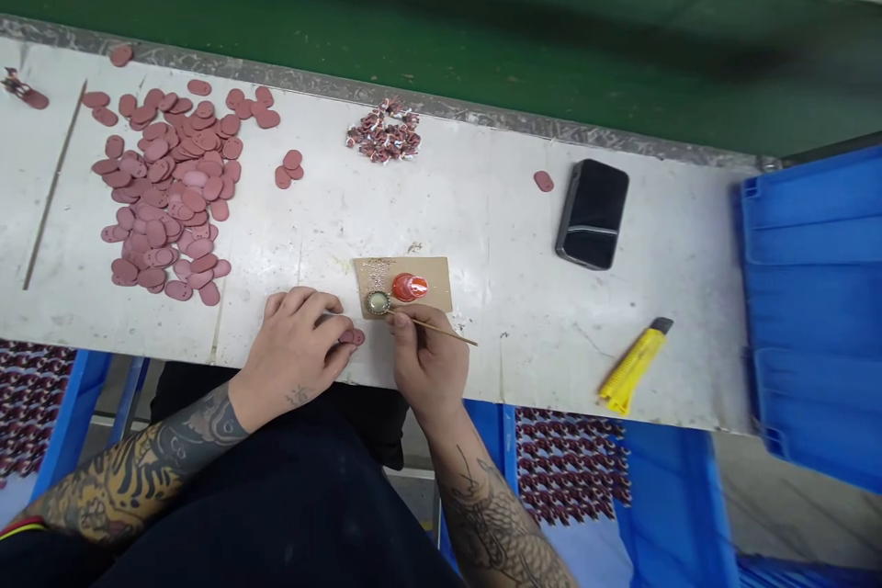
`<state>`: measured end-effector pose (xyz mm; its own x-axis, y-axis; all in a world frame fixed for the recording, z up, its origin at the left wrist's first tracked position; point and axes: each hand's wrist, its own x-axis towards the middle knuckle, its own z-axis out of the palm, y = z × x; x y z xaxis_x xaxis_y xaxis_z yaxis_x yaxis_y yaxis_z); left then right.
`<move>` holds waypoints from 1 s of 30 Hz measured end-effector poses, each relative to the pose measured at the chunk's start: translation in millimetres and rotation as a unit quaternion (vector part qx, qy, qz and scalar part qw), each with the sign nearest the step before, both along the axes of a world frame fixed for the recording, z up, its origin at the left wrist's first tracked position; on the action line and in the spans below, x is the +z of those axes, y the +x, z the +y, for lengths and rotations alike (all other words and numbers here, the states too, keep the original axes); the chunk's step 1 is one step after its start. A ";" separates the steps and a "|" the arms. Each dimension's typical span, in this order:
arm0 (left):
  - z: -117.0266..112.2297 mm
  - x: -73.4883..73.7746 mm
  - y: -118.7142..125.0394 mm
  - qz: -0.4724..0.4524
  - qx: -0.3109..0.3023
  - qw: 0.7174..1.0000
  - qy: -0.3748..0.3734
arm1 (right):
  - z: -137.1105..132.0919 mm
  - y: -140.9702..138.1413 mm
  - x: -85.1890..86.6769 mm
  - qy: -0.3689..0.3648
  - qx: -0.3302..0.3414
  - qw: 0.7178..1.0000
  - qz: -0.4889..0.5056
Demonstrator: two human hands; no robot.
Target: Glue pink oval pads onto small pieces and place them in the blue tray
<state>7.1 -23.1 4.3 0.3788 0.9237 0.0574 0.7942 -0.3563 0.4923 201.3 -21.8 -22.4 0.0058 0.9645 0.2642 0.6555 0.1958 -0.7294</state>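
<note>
My left hand (295, 344) rests at the table's front edge, its fingers closed on a small reddish-brown oval piece (354, 336). Whether more than one piece is under the fingertips, I cannot tell. In a pinch, my right hand (435, 363) holds a thin wooden stick (451, 333). The stick's tip points at a bottle cap (377, 302) with pale stuff inside. This cap sits on a brown cardboard piece (441, 276), beside a glossy orange-red blob (410, 287). Tiny specks dot the cardboard's upper left.
A large heap of oval pieces (172, 193) spreads at left, near a long thin rod (55, 184). Small dark-red figures (384, 130) cluster at the back. A black phone-like device (593, 213) and yellow utility knife (635, 366) lie right. Blue crates (813, 312) flank the table.
</note>
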 end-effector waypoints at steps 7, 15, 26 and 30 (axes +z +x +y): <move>-0.4 -2.4 0.3 -0.001 0.001 1.000 0.007 | 1.9 0.1 0.0 -0.003 0.010 1.000 -0.016; 0.3 -1.0 -0.1 0.001 -0.003 1.000 0.012 | -12.3 4.7 6.6 -0.030 0.031 0.998 0.041; 0.1 -2.7 0.1 0.011 -0.006 1.000 0.004 | -16.3 0.7 10.9 -0.064 0.134 0.989 0.020; -0.1 -2.8 -0.1 0.010 -0.007 1.000 0.005 | -16.8 0.5 9.3 -0.064 0.136 0.989 0.003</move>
<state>7.0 -23.2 1.5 0.3930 0.9177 0.0580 0.7990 -0.3720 0.4724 201.8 -38.5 -13.1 -0.2572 0.9561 0.1403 0.5875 0.2700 -0.7628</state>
